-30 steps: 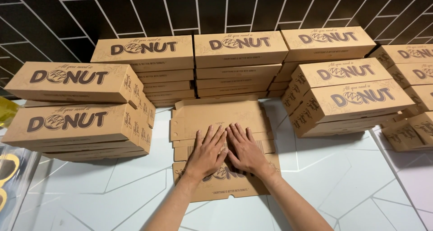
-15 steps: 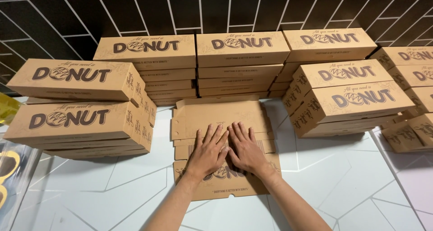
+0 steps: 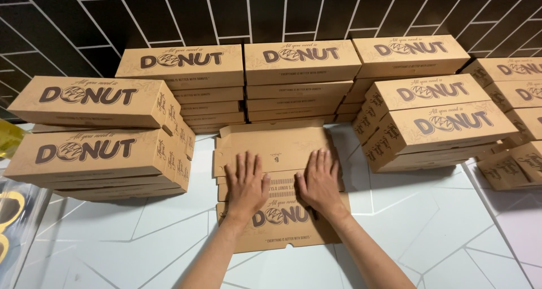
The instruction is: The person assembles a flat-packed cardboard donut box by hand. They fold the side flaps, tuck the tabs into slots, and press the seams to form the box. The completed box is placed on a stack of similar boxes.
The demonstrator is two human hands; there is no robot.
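both hands lie flat, fingers spread, on the unfolded box (image 3: 282,210) on the counter (image 3: 113,244): left hand (image 3: 247,184) beside right hand (image 3: 320,182). the step looks like creasing it. next, folding calls for gripping the flaps beyond the fingertips. stacks (image 3: 101,136) flank both hands.

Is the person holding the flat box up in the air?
No, both the left hand and right hand press palms down on the flat cardboard box, which lies on the white table.
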